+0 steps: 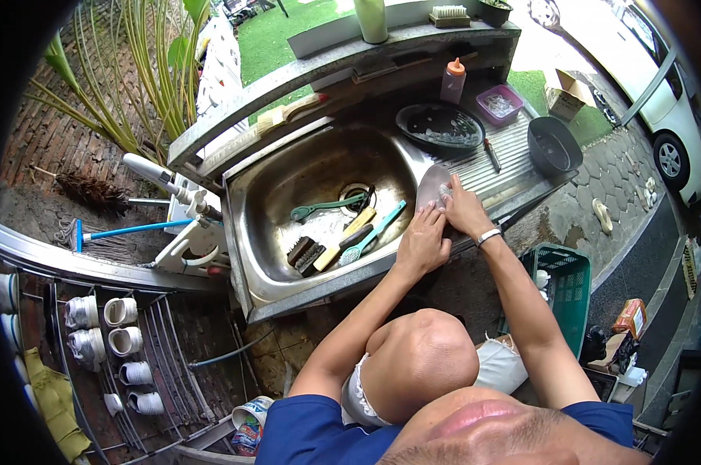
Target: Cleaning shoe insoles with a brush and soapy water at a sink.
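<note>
A grey, round-ended flat piece shaped like a shoe insole (432,184) lies over the right rim of the steel sink (281,178). My left hand (424,239) holds it down, fingers resting on its near end. Close beside it, my right hand (467,211) is closed over a small whitish crumpled thing (445,191) pressed to the piece; its kind is hard to make out. In the basin lie a turquoise brush (372,234), a green-handled brush (327,206) and several dark-bristled brushes (304,254).
On the ribbed drainboard (494,180) stand a black oval basin (440,128), an orange-capped bottle (453,80), a purple tub (499,105) and a dark grey container (554,146). A green crate (560,294) stands right of my knees; a rack with white shoes (87,349) is at left.
</note>
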A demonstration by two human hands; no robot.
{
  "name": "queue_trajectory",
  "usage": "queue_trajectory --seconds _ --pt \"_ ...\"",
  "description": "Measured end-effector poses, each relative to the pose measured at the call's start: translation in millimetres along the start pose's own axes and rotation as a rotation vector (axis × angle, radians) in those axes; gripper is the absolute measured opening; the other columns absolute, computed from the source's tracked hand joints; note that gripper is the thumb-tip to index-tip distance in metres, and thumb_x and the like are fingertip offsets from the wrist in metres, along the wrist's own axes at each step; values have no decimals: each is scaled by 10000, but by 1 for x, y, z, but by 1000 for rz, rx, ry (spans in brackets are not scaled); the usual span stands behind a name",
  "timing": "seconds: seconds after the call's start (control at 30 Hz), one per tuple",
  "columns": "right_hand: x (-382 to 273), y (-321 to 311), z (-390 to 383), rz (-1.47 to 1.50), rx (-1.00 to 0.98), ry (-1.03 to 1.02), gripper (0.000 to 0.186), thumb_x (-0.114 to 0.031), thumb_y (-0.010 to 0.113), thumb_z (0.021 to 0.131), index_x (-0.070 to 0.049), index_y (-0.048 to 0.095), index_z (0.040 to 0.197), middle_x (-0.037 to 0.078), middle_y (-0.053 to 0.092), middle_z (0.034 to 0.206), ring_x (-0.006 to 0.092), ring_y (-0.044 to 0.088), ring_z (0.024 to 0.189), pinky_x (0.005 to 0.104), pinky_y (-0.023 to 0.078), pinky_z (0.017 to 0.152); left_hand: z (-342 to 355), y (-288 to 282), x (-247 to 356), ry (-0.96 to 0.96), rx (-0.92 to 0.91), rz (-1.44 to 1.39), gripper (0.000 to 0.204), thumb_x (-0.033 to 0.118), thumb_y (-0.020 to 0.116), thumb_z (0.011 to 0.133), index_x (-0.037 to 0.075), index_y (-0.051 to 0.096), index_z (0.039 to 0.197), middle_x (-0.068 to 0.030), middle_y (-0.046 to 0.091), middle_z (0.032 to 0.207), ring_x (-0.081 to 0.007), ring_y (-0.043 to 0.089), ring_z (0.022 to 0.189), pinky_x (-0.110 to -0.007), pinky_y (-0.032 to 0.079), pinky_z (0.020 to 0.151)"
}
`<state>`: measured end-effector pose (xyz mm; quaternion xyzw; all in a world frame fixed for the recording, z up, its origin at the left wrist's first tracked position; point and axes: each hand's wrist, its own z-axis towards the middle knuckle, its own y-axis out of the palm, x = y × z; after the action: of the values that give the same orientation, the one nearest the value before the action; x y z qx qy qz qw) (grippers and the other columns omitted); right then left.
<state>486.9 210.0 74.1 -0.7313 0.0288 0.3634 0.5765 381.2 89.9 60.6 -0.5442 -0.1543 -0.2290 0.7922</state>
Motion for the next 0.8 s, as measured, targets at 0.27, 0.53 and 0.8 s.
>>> queue_trajectory --seconds 0.27,0.53,0.8 --pt "-6 0 23 -11 48 -69 332 -260 556 961 -38 459 1187 340 653 922 542 614 914 595 474 811 7 -8 -6 12 25 47 548 170 584 763 -97 578 1241 -250 589 1278 -382 490 1321 -450 333 1170" --pt "-8 -11 16 -93 -27 56 350 -276 536 981 -39 446 1223 333 663 960 525 629 949 558 485 855 6 0 2 -21 0 -1 477 168 575 772 -65 617 1185 -219 604 1273 -343 483 1342 -437 326 1178" --pt "-17 -20 27 -139 -49 6 391 -316 562 947 -41 482 1213 325 676 968 509 648 949 543 500 874 3 -3 3 13 53 40 459 170 584 757 -39 635 1163 -197 621 1254 -346 500 1321 -454 340 1162"
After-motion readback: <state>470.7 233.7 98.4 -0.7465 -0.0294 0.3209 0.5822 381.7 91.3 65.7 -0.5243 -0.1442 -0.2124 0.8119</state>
